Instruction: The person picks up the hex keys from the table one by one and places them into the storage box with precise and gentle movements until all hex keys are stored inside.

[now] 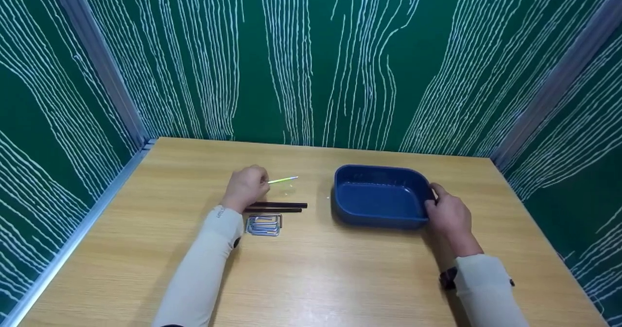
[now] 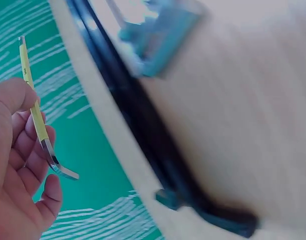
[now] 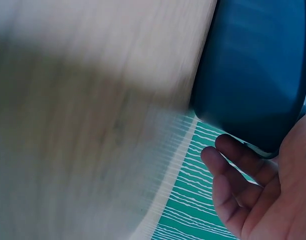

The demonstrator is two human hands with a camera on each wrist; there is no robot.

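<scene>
Pinching and gripping
My left hand [image 1: 246,186] pinches the bent yellow rod [image 2: 39,121] mid-length; my right hand [image 1: 452,216] grips the blue bin [image 1: 379,220], probably to steady it.

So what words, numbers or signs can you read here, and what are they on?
None can be read for sure.
Yellow bent rod: small dark print in the left wrist view, too small to read.
Left sleeve: dark marks near the cuff in the head view, maybe letters, too blurred to read.
</scene>
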